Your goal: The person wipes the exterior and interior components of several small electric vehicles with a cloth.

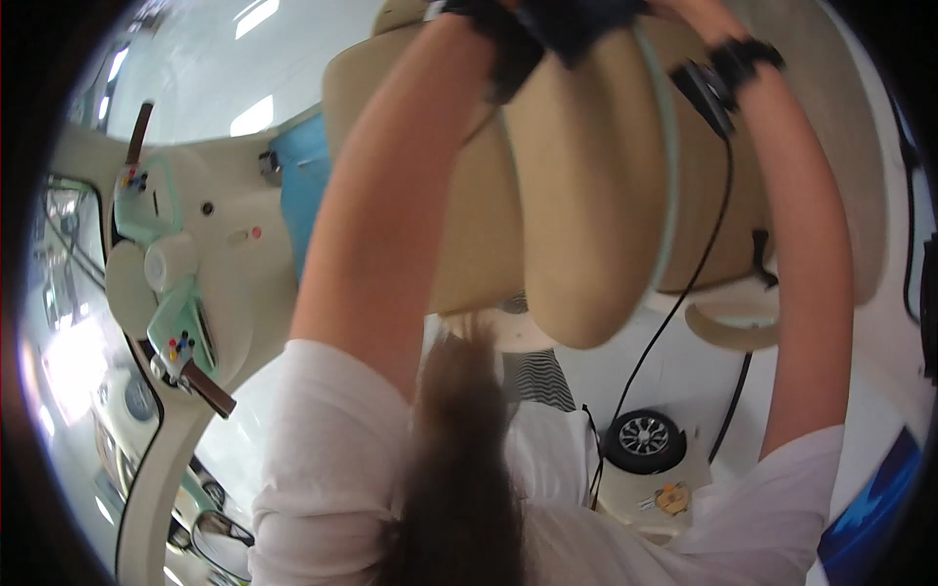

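Note:
At the top edge, my left hand is almost wholly cut off and hidden behind a black wrist strap (506,44). My right hand (665,6) shows only in part at the same edge, above another black wrist strap (739,64). Between the hands is a dark, blurred item (579,22); whether either hand holds it cannot be told. Below it lies a beige padded seat cushion (586,190) with a pale green edge, seen beside another beige seat part (476,234). A black device (701,95) with a cable hangs by my right wrist.
At the left is a small vehicle's handlebar with brown grips (209,388) and a beige dashboard (242,293). A blue floor sheet (304,190) lies near the seat. The black cable (703,256) runs down past a spoked wheel (645,441). Long hair partly blocks the lower middle.

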{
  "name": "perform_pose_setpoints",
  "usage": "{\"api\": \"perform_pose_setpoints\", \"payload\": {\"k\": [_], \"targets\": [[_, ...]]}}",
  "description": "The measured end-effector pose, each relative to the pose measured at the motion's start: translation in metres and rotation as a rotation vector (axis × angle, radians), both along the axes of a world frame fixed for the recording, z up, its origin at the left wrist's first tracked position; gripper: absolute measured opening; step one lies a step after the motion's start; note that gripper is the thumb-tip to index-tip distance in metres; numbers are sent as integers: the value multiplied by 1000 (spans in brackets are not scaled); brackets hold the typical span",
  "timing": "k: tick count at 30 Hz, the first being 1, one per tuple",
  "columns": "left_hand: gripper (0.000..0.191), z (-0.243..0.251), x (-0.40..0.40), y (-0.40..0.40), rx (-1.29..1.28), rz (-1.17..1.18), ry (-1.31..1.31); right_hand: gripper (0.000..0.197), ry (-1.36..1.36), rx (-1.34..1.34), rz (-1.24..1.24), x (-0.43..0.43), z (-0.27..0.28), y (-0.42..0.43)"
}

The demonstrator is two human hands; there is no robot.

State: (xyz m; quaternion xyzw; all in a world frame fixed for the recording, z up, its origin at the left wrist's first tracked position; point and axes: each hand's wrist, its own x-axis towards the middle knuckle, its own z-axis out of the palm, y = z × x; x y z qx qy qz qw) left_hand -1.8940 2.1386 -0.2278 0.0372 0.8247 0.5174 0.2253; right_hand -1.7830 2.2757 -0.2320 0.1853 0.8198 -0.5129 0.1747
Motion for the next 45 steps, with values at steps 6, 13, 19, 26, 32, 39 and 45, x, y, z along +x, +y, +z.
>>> {"api": "perform_pose_setpoints", "payload": {"k": [6,13,19,26,32,39,45], "targets": [[97,4,48,3,462,-156,25,72,61,132,-33,35,-13,-15],[109,-12,167,-81,401,-340,374,75,332,198,-556,217,35,-161],[77,9,298,-161,339,-329,43,76,681,-32,-747,305,12,-236],[60,-6,314,-193,273,-136,-80,70,729,-125,-908,338,-2,-252],[70,-36,295,-210,281,-200,-160,58,379,-992,-1107,315,-79,-233],[74,-19,289,-206,35,-152,-8,40,732,-920,-1146,272,-36,-150],[60,24,263,-125,55,-369,105,62,454,-1299,-650,198,-42,-45]]}}
